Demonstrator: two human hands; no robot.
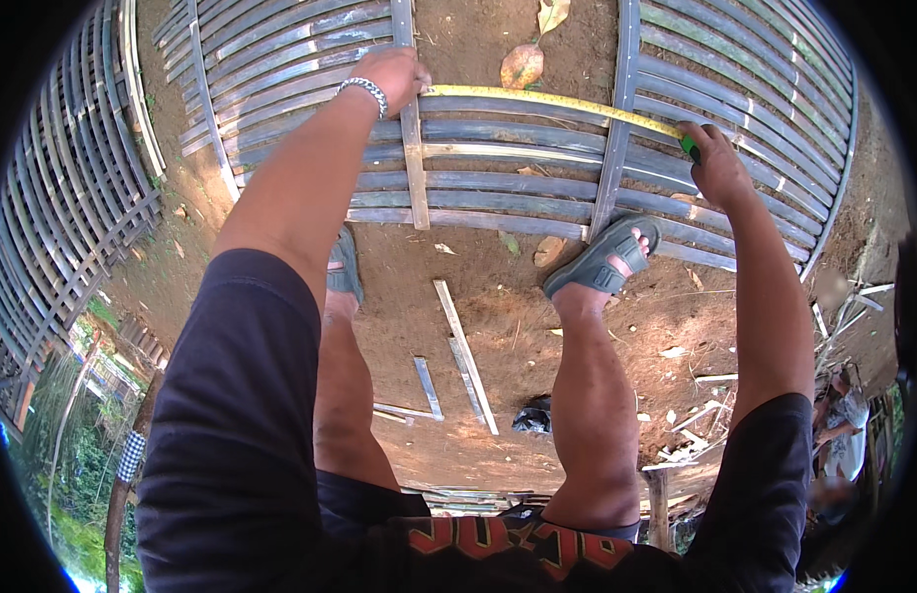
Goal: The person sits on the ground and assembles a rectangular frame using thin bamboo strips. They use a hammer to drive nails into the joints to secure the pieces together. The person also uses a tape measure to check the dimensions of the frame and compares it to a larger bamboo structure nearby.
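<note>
A yellow tape measure [552,100] is stretched across a slatted panel of greyish bamboo strips [518,132] lying on the ground. My left hand [391,78], with a chain bracelet at the wrist, pinches the tape's end at the left crosspiece [412,158]. In my right hand [717,166] is the tape's case, its green side showing between the fingers. The blade passes over the right crosspiece [613,124] and slopes down slightly toward my right hand. Most of the case is hidden by my fingers.
Another slatted panel [68,168] stands at the far left. My sandalled feet [611,259] are at the panel's near edge. Loose wood strips [465,356] and a black plastic bag [533,415] lie on the dirt. A person [842,435] is at the lower right.
</note>
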